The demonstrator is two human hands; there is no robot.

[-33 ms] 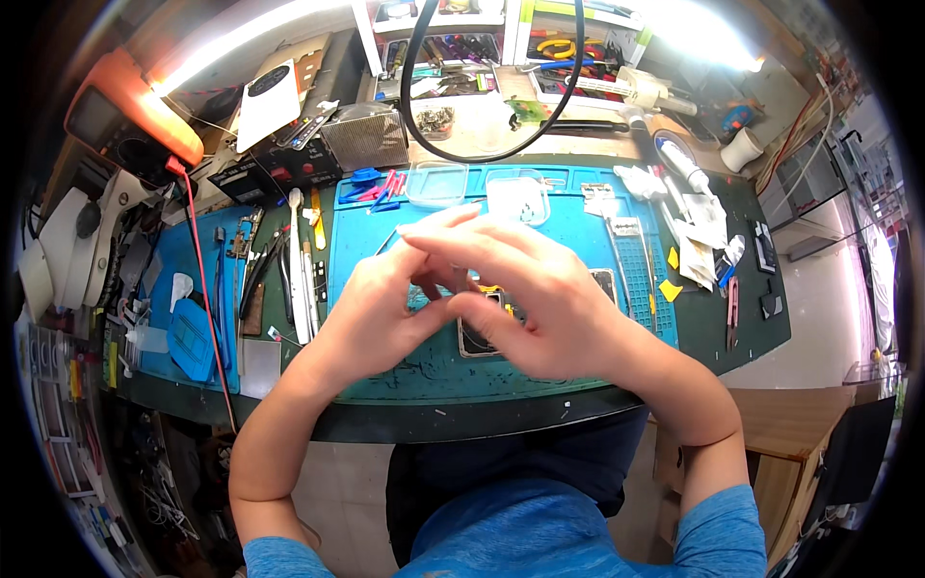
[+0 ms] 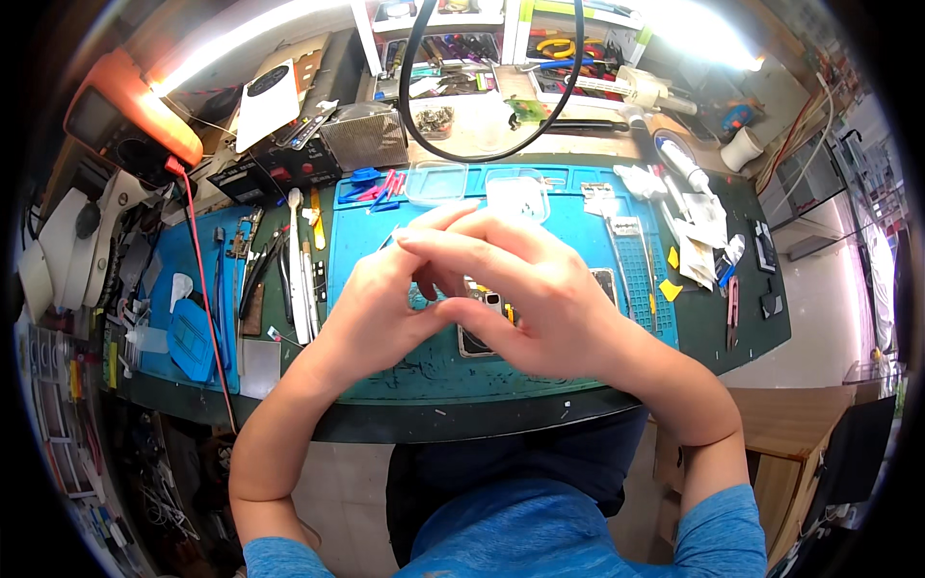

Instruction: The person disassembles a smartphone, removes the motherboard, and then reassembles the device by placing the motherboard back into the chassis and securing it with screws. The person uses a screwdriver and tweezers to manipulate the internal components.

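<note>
- Fingers: bent on both the right hand (image 2: 554, 289) and the left hand (image 2: 371, 303), meeting or overlapping at the front; whether they grasp anything cannot be told, as the right hand hides the space between.
- Hands: positioned above the middle of the central blue mat (image 2: 434, 383).
- Workpiece: the opened electronic device (image 2: 474, 343) lies on the mat's middle, partly covered by the right hand.
- Far part of the mat: a clear plastic box (image 2: 517, 196).
- Right edge of the mat: a yellow piece (image 2: 670, 290).
- Right of the mat: crumpled white tissue (image 2: 698, 252).
- Left of the mat: a long white tool (image 2: 297, 275); farther left, an orange multimeter (image 2: 135, 116).
- Beyond the mat's far edge: a black cable loop (image 2: 406, 91).
</note>
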